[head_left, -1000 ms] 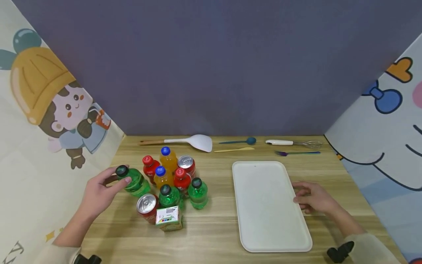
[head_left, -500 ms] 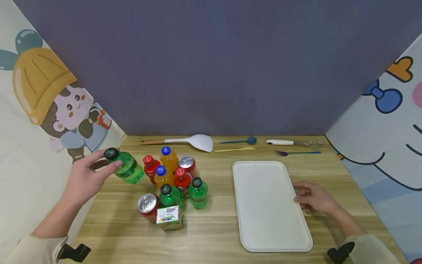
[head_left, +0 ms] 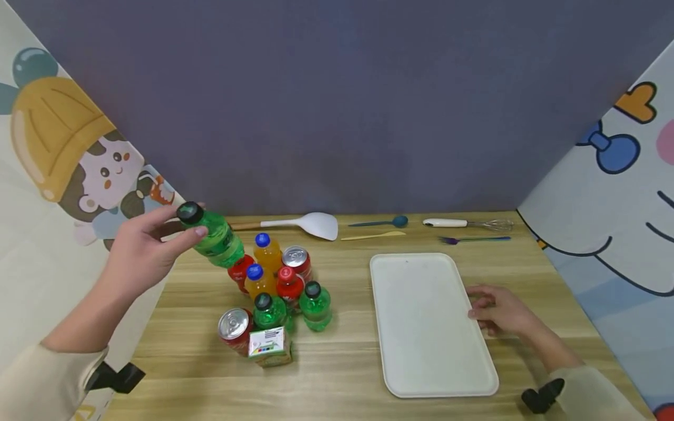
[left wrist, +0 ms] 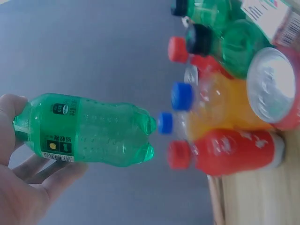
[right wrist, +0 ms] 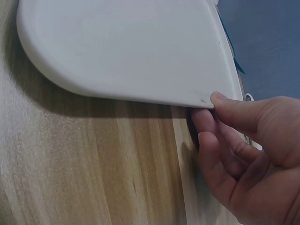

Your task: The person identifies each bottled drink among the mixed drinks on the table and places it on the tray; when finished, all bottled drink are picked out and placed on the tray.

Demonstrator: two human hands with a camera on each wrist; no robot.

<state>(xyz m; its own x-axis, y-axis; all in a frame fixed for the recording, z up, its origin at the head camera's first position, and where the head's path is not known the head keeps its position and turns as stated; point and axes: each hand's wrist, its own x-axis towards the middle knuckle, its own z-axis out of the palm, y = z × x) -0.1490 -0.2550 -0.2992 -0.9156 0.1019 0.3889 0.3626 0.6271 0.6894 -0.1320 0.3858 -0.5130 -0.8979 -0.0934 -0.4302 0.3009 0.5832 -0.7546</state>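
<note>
My left hand (head_left: 138,256) grips a green soda bottle (head_left: 218,241) near its black cap, thumb on one side and fingers on the other. The bottle is tilted and lifted behind a cluster of drinks; in the left wrist view its base (left wrist: 143,136) is above the caps. It overlaps a red bottle (head_left: 240,272) in the head view. On the right, my right hand (head_left: 500,311) pinches the long edge of a white rectangular tray (head_left: 434,327). The right wrist view shows the thumb (right wrist: 236,110) on the rim and the fingers curled beneath.
The cluster holds orange bottles (head_left: 267,254), another red bottle (head_left: 289,285), green bottles (head_left: 316,307), red cans (head_left: 235,327) and a small carton (head_left: 270,348). Along the back wall lie a spatula (head_left: 318,225), a spoon (head_left: 399,221), a yellow knife (head_left: 374,235), a whisk (head_left: 447,223) and a fork (head_left: 476,240).
My left hand has lifted the green bottle up from the cluster's left side, first leftward, then back rightward and higher toward the rear. My right hand stays at the tray's edge.
</note>
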